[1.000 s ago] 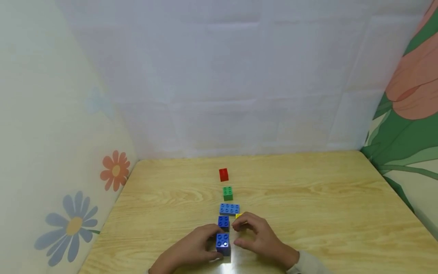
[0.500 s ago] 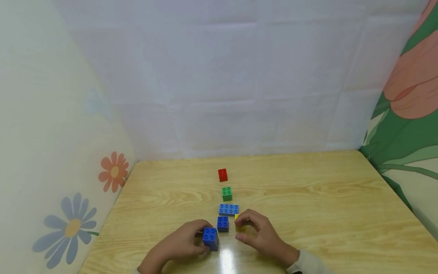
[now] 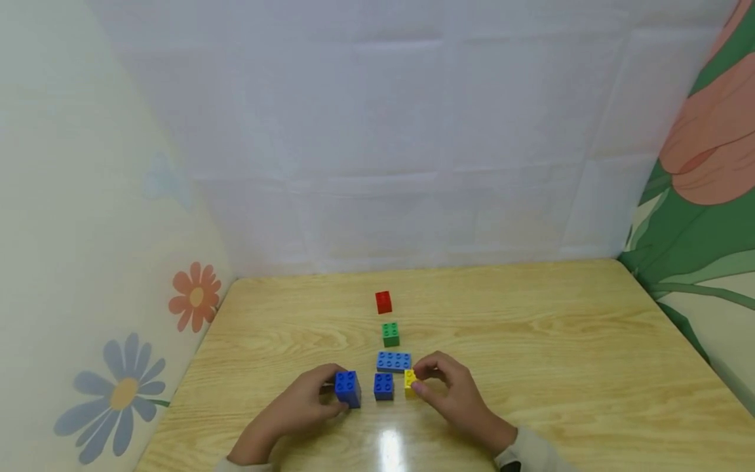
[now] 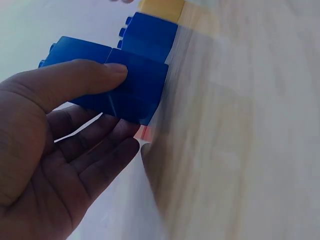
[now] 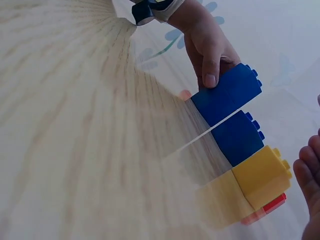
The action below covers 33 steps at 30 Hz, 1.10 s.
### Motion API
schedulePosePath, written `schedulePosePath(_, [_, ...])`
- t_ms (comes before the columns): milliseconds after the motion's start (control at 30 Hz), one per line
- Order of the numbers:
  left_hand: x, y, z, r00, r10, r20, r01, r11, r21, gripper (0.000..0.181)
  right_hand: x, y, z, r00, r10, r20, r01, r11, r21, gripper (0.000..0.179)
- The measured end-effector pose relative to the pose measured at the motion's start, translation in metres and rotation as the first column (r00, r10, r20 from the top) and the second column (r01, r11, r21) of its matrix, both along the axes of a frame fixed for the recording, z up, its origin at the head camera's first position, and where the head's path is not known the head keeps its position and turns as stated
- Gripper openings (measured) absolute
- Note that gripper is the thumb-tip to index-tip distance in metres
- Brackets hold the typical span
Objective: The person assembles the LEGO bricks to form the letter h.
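Observation:
My left hand (image 3: 303,403) holds a tall stack of two blue bricks (image 3: 348,390), thumb on one side and fingers on the other. In the left wrist view a seam shows between the stacked blue bricks (image 4: 107,77). To the right of the stack, a single blue brick (image 3: 383,387) sits on the table, and beyond it a yellow brick (image 3: 409,383). My right hand (image 3: 457,393) hovers by the yellow brick, its thumb overlapping it from above. In the right wrist view the right fingers (image 5: 310,165) are apart from the yellow brick (image 5: 262,176), loosely bent and holding nothing.
Behind the single blue brick lies a long light-blue brick (image 3: 394,361). A green brick (image 3: 390,334) and a red brick (image 3: 383,302) stand farther back in line. The wooden table (image 3: 531,328) meets a white cloth backdrop (image 3: 383,164).
My left hand has moved the blue stack leftward and away from the front edge, leaving a gap beside the single blue brick. The right hand has shifted slightly right, uncovering more of the yellow brick.

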<state>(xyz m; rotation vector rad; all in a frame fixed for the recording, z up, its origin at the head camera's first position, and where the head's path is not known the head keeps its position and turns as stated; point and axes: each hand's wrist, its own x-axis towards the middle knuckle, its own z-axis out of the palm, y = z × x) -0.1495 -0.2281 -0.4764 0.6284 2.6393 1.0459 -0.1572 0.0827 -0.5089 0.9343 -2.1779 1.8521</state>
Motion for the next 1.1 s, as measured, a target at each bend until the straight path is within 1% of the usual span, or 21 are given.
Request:
schedulePosePath(133, [-0.003, -0.006, -0.001, 0.999, 0.022, -0.035, -0.021, 1.0, 0.02, 0.044, -0.001, 0.0, 0.0, 1.0, -0.009, 0.016, 0.009, 1.0, 0.005, 0.019])
schedulePosePath(233, [-0.004, -0.01, -0.001, 0.998, 0.031, -0.052, -0.029, 0.999, 0.027, 0.044, -0.002, 0.001, -0.002, 0.999, -0.032, 0.039, 0.031, 0.999, 0.019, 0.022])
schedulePosePath(400, [-0.005, -0.014, 0.0, 0.998, 0.049, -0.033, -0.048, 0.998, 0.047, 0.044, -0.004, 0.001, -0.003, 0.994, -0.087, 0.068, 0.084, 0.995, 0.055, 0.032])
schedulePosePath(467, [-0.005, -0.014, 0.0, 0.998, 0.054, -0.021, -0.053, 0.997, 0.053, 0.046, -0.005, 0.002, -0.003, 0.989, -0.105, 0.102, 0.098, 0.992, 0.078, 0.036])
schedulePosePath(567, [-0.006, -0.014, 0.001, 0.998, 0.063, -0.01, -0.062, 0.996, 0.056, 0.05, -0.005, 0.002, -0.003, 0.982, -0.113, 0.151, 0.096, 0.989, 0.111, 0.041])
schedulePosePath(633, [-0.006, -0.014, 0.003, 0.997, 0.078, 0.0, -0.078, 0.995, 0.068, 0.053, -0.005, 0.002, -0.002, 0.98, -0.112, 0.166, 0.091, 0.988, 0.125, 0.042])
schedulePosePath(800, [-0.004, -0.014, 0.011, 0.994, 0.114, 0.006, -0.113, 0.984, 0.14, 0.06, -0.005, 0.002, -0.002, 0.981, -0.111, 0.158, 0.089, 0.987, 0.137, 0.043])
schedulePosePath(900, [-0.001, -0.014, 0.02, 0.994, 0.106, -0.033, -0.099, 0.979, 0.178, 0.061, -0.005, 0.002, -0.002, 0.981, -0.112, 0.16, 0.089, 0.986, 0.143, 0.044])
schedulePosePath(967, [0.001, -0.012, 0.026, 0.993, 0.096, -0.076, -0.079, 0.977, 0.198, 0.06, -0.005, 0.002, -0.002, 0.98, -0.115, 0.165, 0.089, 0.984, 0.153, 0.044])
schedulePosePath(1100, [0.007, -0.002, 0.038, 0.987, 0.086, -0.136, -0.055, 0.973, 0.223, 0.058, -0.005, 0.002, -0.002, 0.98, -0.113, 0.166, 0.084, 0.982, 0.169, 0.045])
